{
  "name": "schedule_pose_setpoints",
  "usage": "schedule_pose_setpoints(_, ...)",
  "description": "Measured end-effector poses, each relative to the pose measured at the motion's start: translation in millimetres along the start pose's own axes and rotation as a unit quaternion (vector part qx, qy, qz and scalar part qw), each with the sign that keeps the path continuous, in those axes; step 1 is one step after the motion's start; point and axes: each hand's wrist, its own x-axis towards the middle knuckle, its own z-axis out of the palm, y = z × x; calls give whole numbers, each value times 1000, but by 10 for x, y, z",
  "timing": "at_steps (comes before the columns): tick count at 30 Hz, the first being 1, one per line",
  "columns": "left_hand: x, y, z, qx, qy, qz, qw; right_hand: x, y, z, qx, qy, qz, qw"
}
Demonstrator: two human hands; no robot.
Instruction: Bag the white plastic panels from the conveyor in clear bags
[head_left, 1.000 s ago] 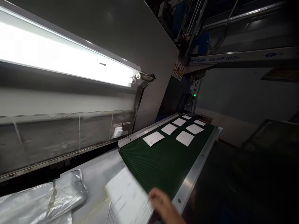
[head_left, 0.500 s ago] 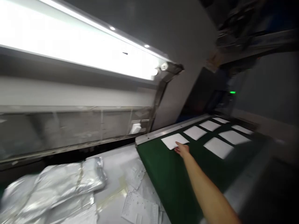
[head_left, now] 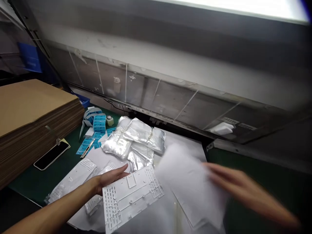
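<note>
Right hand (head_left: 235,182), back from green belt (head_left: 265,165), touches blurred white sheet (head_left: 188,182) at five o'clock; cannot tell finger closure. Left hand (head_left: 109,178) now visible, fingers gripping slotted white panel (head_left: 135,199) toward seven, over bench (head_left: 192,145).

Left hand (head_left: 109,179) gripping, thumb (head_left: 123,168) extended, forearm (head_left: 60,204) slanting inward, right hand (head_left: 231,182) blurred, fingers (head_left: 214,169) outstretched

Factory workstation: cardboard stack (head_left: 36,104), blue labels (head_left: 99,123), plastic bags (head_left: 141,131), green belt (head_left: 246,159).
</note>
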Motion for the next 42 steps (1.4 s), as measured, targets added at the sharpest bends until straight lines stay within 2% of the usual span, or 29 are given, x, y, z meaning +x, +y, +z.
schedule_pose_setpoints(1, 7, -20, 9, 26, -12, -18, 999, -255, -82, 294, 2, -135, -66, 989)
schedule_pose_setpoints(2, 3, -45, 19, 56, -22, -27, 998, -502, -181, 594, 6, -291, -137, 947)
schedule_pose_setpoints(3, -15, -73, 26, 88, -33, -28, 995, -728, -291, 878, 1, -416, -201, 887)
schedule_pose_setpoints(4, -50, -101, 28, 122, -44, -27, 991, -920, -401, 1125, -8, -480, -258, 838)
schedule_pose_setpoints(5, -101, -129, 23, 156, -54, -26, 986, -1076, -498, 1321, -27, -499, -306, 810)
schedule_pose_setpoints(6, -165, -157, 11, 187, -61, -25, 980, -1197, -570, 1460, -46, -494, -343, 798)
schedule_pose_setpoints(7, -238, -184, -9, 210, -66, -24, 975, -1285, -605, 1544, -59, -460, -370, 805)
schedule_pose_setpoints(9, -382, -244, -76, 231, -68, -17, 970, -1395, -544, 1600, -51, -350, -374, 858)
schedule_pose_setpoints(11, -478, -319, -161, 223, -56, 10, 973, -1476, -326, 1620, 24, -216, -281, 935)
schedule_pose_setpoints(12, -494, -367, -200, 210, -48, 28, 976, -1528, -179, 1653, 81, -158, -200, 963)
schedule_pose_setpoints(13, -483, -422, -231, 194, -38, 50, 979, -1597, -25, 1712, 144, -116, -106, 977)
schedule_pose_setpoints(14, -444, -487, -250, 174, -27, 74, 982, -1683, 126, 1797, 208, -92, -10, 974)
schedule_pose_setpoints(16, -291, -646, -246, 129, -5, 122, 984, -1894, 377, 2020, 319, -109, 134, 932)
schedule_pose_setpoints(18, -69, -839, -205, 112, 25, 149, 982, -2093, 537, 2235, 383, -154, 182, 892)
schedule_pose_setpoints(20, 176, -1029, -179, 183, 88, 176, 963, -2207, 637, 2348, 401, -171, 165, 885)
schedule_pose_setpoints(21, 296, -1102, -186, 256, 134, 195, 937, -2224, 685, 2351, 388, -161, 146, 896)
schedule_pose_setpoints(24, 642, -1145, -304, 461, 253, 245, 815, -2166, 912, 2216, 240, -95, 118, 959)
schedule_pose_setpoints(25, 756, -1090, -364, 500, 272, 253, 783, -2137, 1018, 2163, 162, -79, 111, 977)
schedule_pose_setpoints(27, 983, -894, -484, 550, 278, 264, 742, -2101, 1252, 2111, 3, -73, 80, 994)
schedule_pose_setpoints(30, 1317, -516, -631, 641, 274, 271, 663, -2119, 1563, 2200, -173, -102, 0, 980)
schedule_pose_setpoints(34, 1649, -159, -799, 746, 279, 233, 558, -2171, 1780, 2401, -275, -75, -50, 957)
schedule_pose_setpoints(38, 1773, -48, -950, 811, 288, 197, 469, -2161, 1866, 2423, -317, -71, -49, 945)
schedule_pose_setpoints(42, 1766, -38, -1033, 851, 269, 186, 410, -2139, 1939, 2355, -305, -86, -67, 946)
